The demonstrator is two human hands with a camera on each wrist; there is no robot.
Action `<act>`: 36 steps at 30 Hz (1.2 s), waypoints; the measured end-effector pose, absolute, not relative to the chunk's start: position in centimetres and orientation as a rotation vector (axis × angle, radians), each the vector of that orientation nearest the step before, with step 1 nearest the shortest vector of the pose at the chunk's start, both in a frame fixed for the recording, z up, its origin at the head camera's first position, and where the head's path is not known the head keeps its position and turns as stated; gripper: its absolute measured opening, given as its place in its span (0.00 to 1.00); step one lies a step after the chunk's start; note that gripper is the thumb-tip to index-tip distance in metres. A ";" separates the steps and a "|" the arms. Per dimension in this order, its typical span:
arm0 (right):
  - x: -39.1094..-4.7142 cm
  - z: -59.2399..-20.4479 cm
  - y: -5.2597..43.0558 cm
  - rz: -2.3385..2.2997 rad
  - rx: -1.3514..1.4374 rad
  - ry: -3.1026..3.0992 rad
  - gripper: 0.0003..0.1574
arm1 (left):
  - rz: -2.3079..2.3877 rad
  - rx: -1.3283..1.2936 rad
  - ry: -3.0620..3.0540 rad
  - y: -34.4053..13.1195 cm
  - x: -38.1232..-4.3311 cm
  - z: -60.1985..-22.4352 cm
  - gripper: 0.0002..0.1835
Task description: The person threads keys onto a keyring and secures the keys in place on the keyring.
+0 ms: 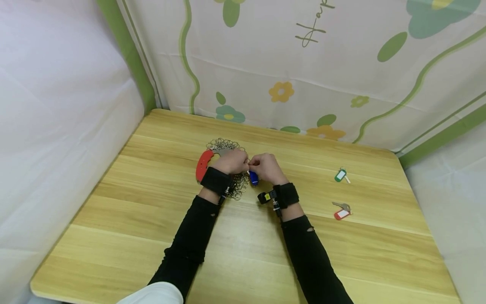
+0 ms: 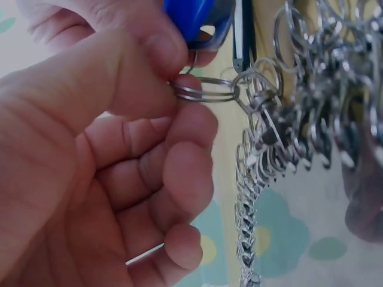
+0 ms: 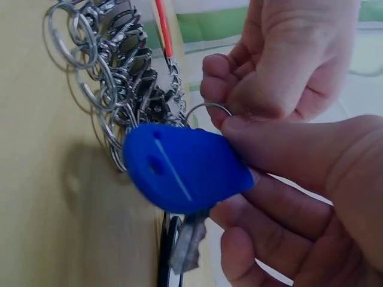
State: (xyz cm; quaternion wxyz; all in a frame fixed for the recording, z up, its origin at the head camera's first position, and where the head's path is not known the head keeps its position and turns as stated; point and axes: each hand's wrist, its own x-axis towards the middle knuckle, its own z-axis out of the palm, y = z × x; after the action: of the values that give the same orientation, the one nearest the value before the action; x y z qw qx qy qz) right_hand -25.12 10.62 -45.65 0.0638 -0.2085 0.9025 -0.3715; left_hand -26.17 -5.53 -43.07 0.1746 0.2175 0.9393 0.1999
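In the head view my left hand [image 1: 233,161] and right hand [image 1: 265,166] meet over the table, left of centre. Between left thumb and forefinger I pinch a split ring [image 2: 209,94], which links to a bunch of metal rings [image 2: 323,89]. Thumb and fingers of my right hand hold a blue key tag [image 3: 185,167]; a toothed key blade [image 3: 189,242] sticks out below it. A thin wire loop [image 3: 209,105] runs from near the tag toward the left fingertips. Whether it passes onto the split ring is hidden. The rings surround a piece with a red curved handle [image 1: 204,165].
To the right on the wooden table [image 1: 152,236] lie a green key tag [image 1: 340,175] and, nearer, a red key tag [image 1: 342,214] with a key [image 1: 344,207]. A flower-patterned curtain [image 1: 250,63] stands along the back edge, with white fabric [image 1: 57,126] at the left.
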 end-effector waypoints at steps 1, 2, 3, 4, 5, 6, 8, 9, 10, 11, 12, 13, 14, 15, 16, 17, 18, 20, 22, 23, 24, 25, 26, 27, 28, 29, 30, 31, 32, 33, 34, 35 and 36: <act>-25.1 -45.7 10.6 -1.119 -0.632 2.737 0.07 | 0.570 0.610 2.668 -5.5 -26.1 -43.0 0.20; -25.1 -45.7 10.5 -1.116 -0.630 2.746 0.07 | 0.574 0.605 2.674 -5.5 -26.1 -42.9 0.20; -25.1 -45.7 10.5 -1.116 -0.622 2.755 0.07 | 0.572 0.604 2.678 -5.5 -26.1 -42.8 0.20; -25.1 -45.7 10.5 -1.118 -0.613 2.761 0.07 | 0.573 0.603 2.680 -5.5 -26.0 -42.7 0.20; -25.1 -45.8 10.5 -1.121 -0.598 2.763 0.07 | 0.569 0.605 2.680 -5.5 -25.9 -42.7 0.20; -25.1 -45.7 10.5 -1.123 -0.581 2.764 0.08 | 0.563 0.611 2.681 -5.5 -25.9 -42.6 0.18; -25.1 -45.7 10.5 -1.139 -0.550 2.757 0.08 | 0.554 0.626 2.674 -5.6 -25.9 -42.6 0.15; -25.1 -45.7 10.5 -1.148 -0.534 2.752 0.08 | 0.550 0.636 2.671 -5.6 -25.9 -42.6 0.12; -25.1 -45.7 10.5 -1.151 -0.522 2.752 0.08 | 0.549 0.645 2.668 -5.7 -25.9 -42.6 0.09; -25.1 -45.7 10.5 -1.158 -0.507 2.748 0.08 | 0.552 0.656 2.666 -5.8 -25.9 -42.6 0.08; -25.1 -45.6 10.5 -1.165 -0.494 2.744 0.08 | 0.557 0.663 2.664 -5.8 -25.9 -42.7 0.07; -25.1 -45.6 10.5 -1.171 -0.481 2.740 0.08 | 0.566 0.666 2.661 -5.9 -26.0 -42.7 0.07; -25.1 -45.6 10.5 -1.174 -0.471 2.737 0.08 | 0.571 0.669 2.661 -5.9 -26.0 -42.7 0.09; -25.1 -45.5 10.5 -1.178 -0.461 2.732 0.08 | 0.575 0.672 2.662 -6.0 -26.0 -42.7 0.10; -25.1 -45.5 10.5 -1.180 -0.456 2.729 0.09 | 0.576 0.672 2.661 -6.0 -26.0 -42.7 0.12; -25.1 -45.5 10.5 -1.182 -0.453 2.726 0.09 | 0.575 0.672 2.660 -6.0 -26.0 -42.7 0.14; -25.1 -45.4 10.5 -1.182 -0.450 2.725 0.09 | 0.569 0.673 2.659 -6.0 -26.0 -42.7 0.15; -25.1 -45.4 10.5 -1.182 -0.445 2.723 0.09 | 0.561 0.676 2.650 -6.0 -26.0 -42.6 0.16; -25.1 -45.4 10.5 -1.179 -0.438 2.728 0.09 | 0.564 0.671 2.629 -6.0 -26.0 -42.6 0.17; -25.1 -45.4 10.5 -1.176 -0.436 2.729 0.09 | 0.564 0.672 2.620 -5.9 -26.0 -42.6 0.17; -25.1 -45.4 10.5 -1.173 -0.433 2.730 0.09 | 0.565 0.669 2.610 -5.9 -26.1 -42.6 0.17; -25.1 -45.4 10.5 -1.166 -0.434 2.732 0.09 | 0.565 0.666 2.601 -5.9 -26.1 -42.6 0.17; -25.1 -45.4 10.5 -1.159 -0.438 2.736 0.09 | 0.561 0.663 2.595 -5.8 -26.1 -42.6 0.17; -25.1 -45.5 10.6 -1.152 -0.444 2.739 0.09 | 0.555 0.661 2.592 -5.8 -26.1 -42.6 0.17; -25.1 -45.5 10.6 -1.148 -0.454 2.739 0.09 | 0.549 0.659 2.590 -5.8 -26.1 -42.7 0.17; -25.2 -45.5 10.6 -1.142 -0.466 2.740 0.09 | 0.541 0.657 2.588 -5.7 -26.1 -42.7 0.16; -25.2 -45.6 10.6 -1.138 -0.479 2.739 0.09 | 0.536 0.651 2.586 -5.7 -26.1 -42.7 0.16; -25.2 -45.6 10.6 -1.137 -0.493 2.736 0.08 | 0.535 0.646 2.584 -5.7 -26.1 -42.7 0.16; -25.2 -45.6 10.7 -1.140 -0.509 2.730 0.07 | 0.539 0.639 2.582 -5.7 -26.0 -42.7 0.15; -25.1 -45.6 10.7 -1.145 -0.523 2.720 0.07 | 0.546 0.631 2.578 -5.7 -26.0 -42.6 0.15; -25.1 -45.6 10.7 -1.149 -0.533 2.710 0.06 | 0.558 0.622 2.573 -5.7 -26.0 -42.6 0.14; -25.1 -45.6 10.8 -1.152 -0.542 2.703 0.05 | 0.569 0.616 2.571 -5.7 -25.9 -42.6 0.14; -25.1 -45.6 10.8 -1.158 -0.549 2.695 0.05 | 0.579 0.614 2.572 -5.7 -25.9 -42.6 0.14</act>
State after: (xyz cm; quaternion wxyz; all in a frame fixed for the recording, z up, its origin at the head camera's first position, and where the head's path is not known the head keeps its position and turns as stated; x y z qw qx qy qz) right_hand -25.05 10.80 -45.59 0.0785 -0.1835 0.9003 -0.3867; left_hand -25.91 -5.70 -42.56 0.2155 0.2213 0.9279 0.2089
